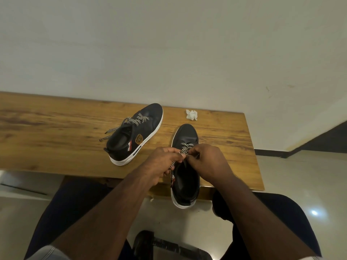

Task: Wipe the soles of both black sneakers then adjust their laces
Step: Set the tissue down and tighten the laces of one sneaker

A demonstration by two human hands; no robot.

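Two black sneakers with white soles stand upright on a wooden table (56, 128). The left sneaker (137, 134) lies angled, toe to the far right, its black-and-white laces (120, 126) loose and trailing to the left. The right sneaker (185, 166) points away from me, with its heel hanging over the table's near edge. My left hand (163, 164) and my right hand (208, 162) meet over its tongue, each pinching a strand of its checkered lace (185, 147). A crumpled white tissue (191, 114) lies on the table beyond the right sneaker.
The table's right edge (255, 156) ends close to the right sneaker, with tiled floor (300, 175) beyond. A plain wall (169, 53) stands right behind the table. My knees in dark trousers (75, 203) sit under the near edge.
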